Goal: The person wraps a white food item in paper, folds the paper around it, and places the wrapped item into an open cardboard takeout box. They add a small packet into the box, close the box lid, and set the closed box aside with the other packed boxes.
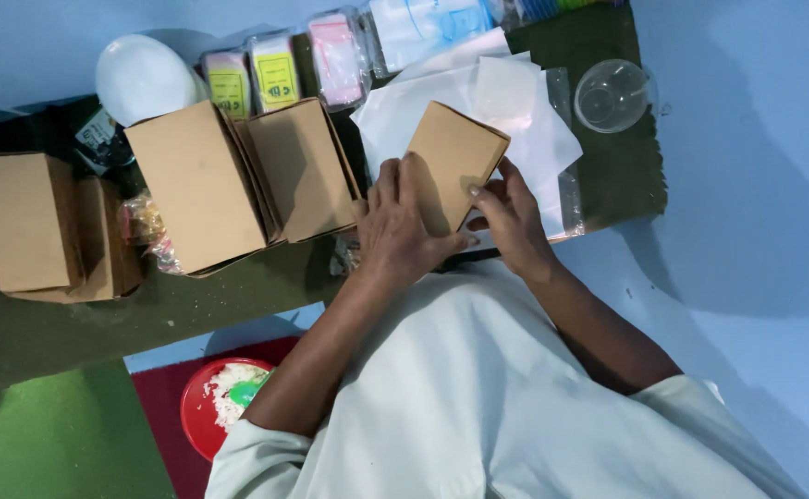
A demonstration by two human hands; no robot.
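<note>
Both hands work on one flat brown cardboard sleeve (453, 157), which lies tilted on a sheet of white paper (525, 120) near the front edge of the dark green table (146, 314).

Left hand (403, 226): palm down, fingers spread flat over the lower left part of the sleeve, pressing it; nothing enclosed in the hand.

Right hand (508, 214): at the sleeve's lower right edge, thumb and fingertips pinching that edge (the underside of the grip is hidden, so how far the fingers wrap cannot be told).

Surroundings, left of the hands: two open brown boxes (243, 180) stand side by side, touching each other, just beside the left hand. Further left, another brown box (21, 222) sits well apart from the sleeve. Small crinkled clear wrappers (146, 231) lie between these box groups.

Along the far edge of the table: a white round lid-like object (143, 77), then a row of small packets (280, 66) with yellow and pink labels. A clear plastic cup (612, 94) stands to the right of the white paper, apart from it.

Below the table edge: a red bowl (199, 411) holding white crumbly matter, with something green in it.

The person wears a pale short-sleeved garment.
</note>
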